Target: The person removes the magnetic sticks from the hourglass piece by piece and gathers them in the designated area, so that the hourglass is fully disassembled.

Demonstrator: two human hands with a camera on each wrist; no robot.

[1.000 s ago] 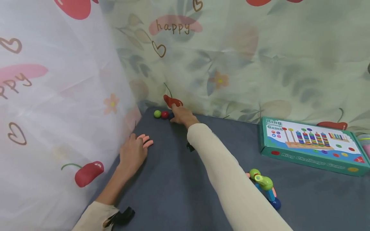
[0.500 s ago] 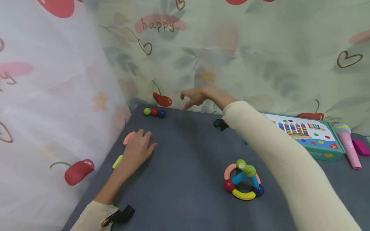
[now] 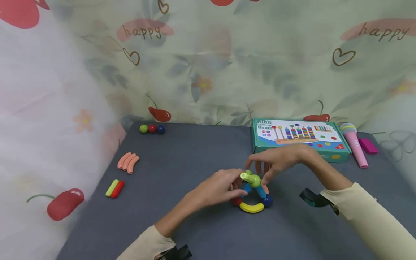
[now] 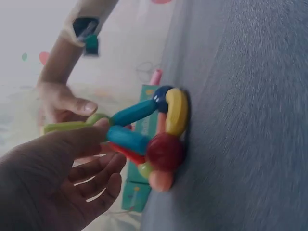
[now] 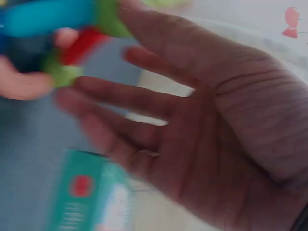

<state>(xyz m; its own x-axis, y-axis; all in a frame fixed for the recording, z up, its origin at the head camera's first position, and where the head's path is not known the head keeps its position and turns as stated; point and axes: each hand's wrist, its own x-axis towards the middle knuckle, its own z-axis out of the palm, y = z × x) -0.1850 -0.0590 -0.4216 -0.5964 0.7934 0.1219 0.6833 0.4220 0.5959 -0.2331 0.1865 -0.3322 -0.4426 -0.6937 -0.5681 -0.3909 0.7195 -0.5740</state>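
Note:
A toy frame of magnetic sticks and balls (image 3: 261,192) stands on the dark table between both hands. Its base has a yellow curved stick (image 3: 251,208), a dark blue ball (image 3: 267,200) and a red ball (image 4: 165,151). Blue sticks (image 4: 132,113) slope up to a green ball (image 3: 256,181), from which a yellow-green stick (image 4: 65,126) juts. My left hand (image 3: 212,186) reaches the frame's left side, thumb at the upper blue stick, other fingers loosely bent behind. My right hand (image 3: 282,159) hovers at the upper right, fingers spread, thumb close to the green ball.
Green, red and blue balls (image 3: 152,129) lie at the back left. Pink curved sticks (image 3: 128,162) and short green and red sticks (image 3: 117,189) are nearer. Behind the right hand stand a Ring Challenge Game box (image 3: 297,135), a pink microphone (image 3: 355,146) and a magenta block (image 3: 368,146).
The right hand let the blue ball rest beside the others at the back, then came forward to the frame. The left hand left the curved sticks and moved right to the frame. The view turned right.

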